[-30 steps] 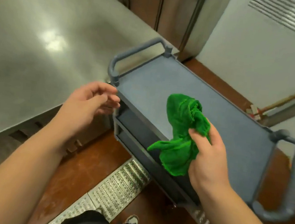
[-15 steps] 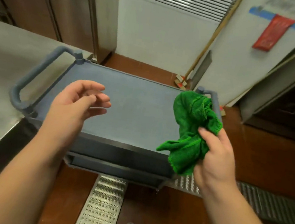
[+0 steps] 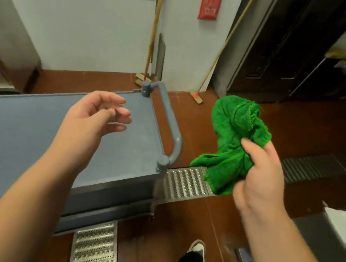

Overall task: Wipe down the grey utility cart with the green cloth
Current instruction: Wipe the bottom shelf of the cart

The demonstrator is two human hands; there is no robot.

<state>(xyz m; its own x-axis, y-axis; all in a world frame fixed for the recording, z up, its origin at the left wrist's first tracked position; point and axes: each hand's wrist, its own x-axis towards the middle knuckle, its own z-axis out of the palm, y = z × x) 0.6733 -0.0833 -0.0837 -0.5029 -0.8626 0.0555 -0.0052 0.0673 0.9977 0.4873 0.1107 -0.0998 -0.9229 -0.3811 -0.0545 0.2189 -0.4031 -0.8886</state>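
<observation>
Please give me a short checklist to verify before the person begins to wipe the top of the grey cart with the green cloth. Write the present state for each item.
1. Green cloth is held firmly: ok, the right hand grips it, bunched.
2. Cloth is over the grey cart: not ok, it hangs over the floor, to the right of the cart handle.
3. Left hand is free: ok, it is open above the cart top and holds nothing.
4. Visible part of the cart top has no objects on it: ok.
5. Cloth is damp: cannot tell.
6. Cart wheels are locked: cannot tell, they are out of view.
</observation>
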